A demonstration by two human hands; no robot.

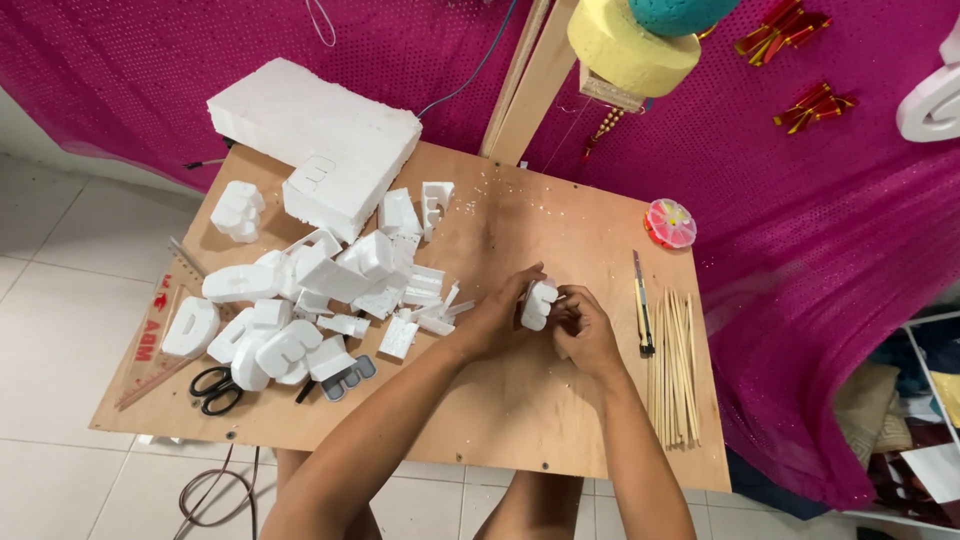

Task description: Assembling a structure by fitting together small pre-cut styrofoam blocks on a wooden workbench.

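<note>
Holding a small white foam piece (537, 304) between them above the middle of the desk (520, 400), the left hand (497, 317) and right hand (585, 330) both have their grip closed on it, fingers wrapped at its sides. The piece looks very light, stiff yet crumbly, likely to dent or shed crumbs under a hard pinch, so its broad flat faces seem the safer hold rather than its thin cut edges. To the left lies a heap of cut foam shapes (300, 300) with a large foam block (320, 140) behind, and black scissors (215, 388) and a triangular ruler (150, 340) near the front corner. Right of the hands lie a craft knife (641, 305) and a bundle of wooden skewers (675, 370). The desk is bare plywood on a pale tiled floor (60, 300), with magenta cloth (800, 250) draped behind.
</note>
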